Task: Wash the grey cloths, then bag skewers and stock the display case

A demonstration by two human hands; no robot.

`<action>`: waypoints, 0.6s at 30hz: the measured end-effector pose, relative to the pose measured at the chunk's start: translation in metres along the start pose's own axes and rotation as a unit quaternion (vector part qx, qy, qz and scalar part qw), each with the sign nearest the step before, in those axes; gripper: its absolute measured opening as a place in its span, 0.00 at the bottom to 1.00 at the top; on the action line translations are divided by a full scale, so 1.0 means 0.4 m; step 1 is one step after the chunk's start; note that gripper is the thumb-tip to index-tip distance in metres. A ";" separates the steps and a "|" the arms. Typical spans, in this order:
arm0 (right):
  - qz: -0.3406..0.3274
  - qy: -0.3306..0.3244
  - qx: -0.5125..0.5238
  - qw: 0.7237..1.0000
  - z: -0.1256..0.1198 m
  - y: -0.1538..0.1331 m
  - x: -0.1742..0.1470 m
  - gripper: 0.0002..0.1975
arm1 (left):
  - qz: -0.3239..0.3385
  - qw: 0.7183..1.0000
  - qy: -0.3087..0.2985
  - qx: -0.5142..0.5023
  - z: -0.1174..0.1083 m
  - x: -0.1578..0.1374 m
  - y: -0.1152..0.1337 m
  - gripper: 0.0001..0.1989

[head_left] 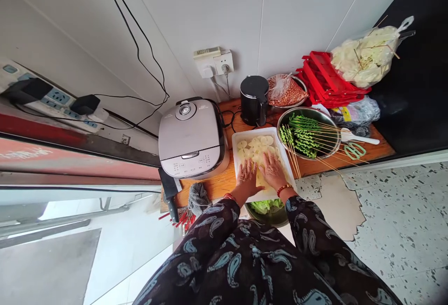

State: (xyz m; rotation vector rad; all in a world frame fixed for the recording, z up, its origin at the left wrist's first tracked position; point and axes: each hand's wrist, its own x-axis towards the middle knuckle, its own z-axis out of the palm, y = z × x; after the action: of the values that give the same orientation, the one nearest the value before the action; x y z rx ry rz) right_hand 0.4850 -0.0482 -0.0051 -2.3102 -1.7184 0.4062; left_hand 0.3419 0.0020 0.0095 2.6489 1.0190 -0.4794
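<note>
A white rectangular tray (290, 174) lies on the wooden table, holding pale round slices (261, 144) that look like potato. Flat on the slices rests my left hand (248, 177), its fingers spread. My right hand (273, 170) lies beside it, also with fingers stretched out over the slices. Neither hand grips anything. The slices beneath my palms are hidden. Just right of the tray stands a steel bowl (339, 141) with skewered green vegetables (304, 134), their sticks pointing out over its rim.
A rice cooker (191, 137) and a black kettle (254, 99) stand behind and left. Peanuts (289, 92), red bags (325, 81), scissors (354, 151) and a stuffed plastic bag (367, 55) are right. A cleaver (170, 193) and grey cloth (198, 197) lie front left. Leafy greens (266, 207) sit below the tray.
</note>
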 end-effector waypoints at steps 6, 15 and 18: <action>0.010 0.015 0.006 1.000 0.032 0.019 0.013 0.31 | -0.012 0.999 -0.002 -0.034 0.011 0.030 0.008 0.65; -0.027 0.039 0.038 0.998 -0.015 0.022 0.000 0.30 | -0.019 0.998 0.013 -0.065 0.007 0.030 0.006 0.65; -0.017 0.083 0.050 0.995 -0.042 0.017 -0.021 0.30 | -0.026 0.998 0.018 -0.059 0.009 0.030 0.008 0.66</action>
State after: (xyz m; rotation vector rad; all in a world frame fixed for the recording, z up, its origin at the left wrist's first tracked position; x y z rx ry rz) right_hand 0.4947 -0.0585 0.0087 -2.1754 -1.6167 0.2790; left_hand 0.3517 0.0057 0.0020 2.5401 1.0935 -0.3715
